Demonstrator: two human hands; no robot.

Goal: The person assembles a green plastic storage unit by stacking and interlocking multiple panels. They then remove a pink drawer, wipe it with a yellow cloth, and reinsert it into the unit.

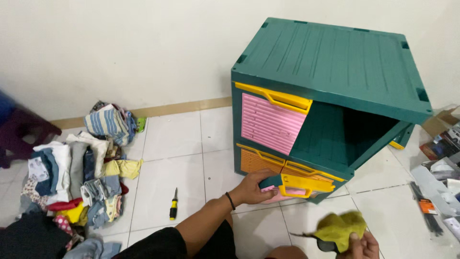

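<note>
A: Head view: left hand [249, 188] is gripping the pulled-out drawer [293, 186], pink with a yellow handle, at its left corner, fingers curled around the edge. It is sitting on the floor tiles [172, 158] against the base of the green drawer cabinet [335, 67].

B: Right hand [360, 243]?

A: Fingers are pinching a yellow-green cloth [341, 229]. Judgement: keeping the drawer steady and level while wiping is advisable. Screwdriver [173, 207] and clothes pile [76, 172] are lying well apart.

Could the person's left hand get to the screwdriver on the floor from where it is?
Probably yes: the screwdriver lies on bare tiles just beside the left hand, nothing between them, though that hand is gripping a drawer panel.
</note>
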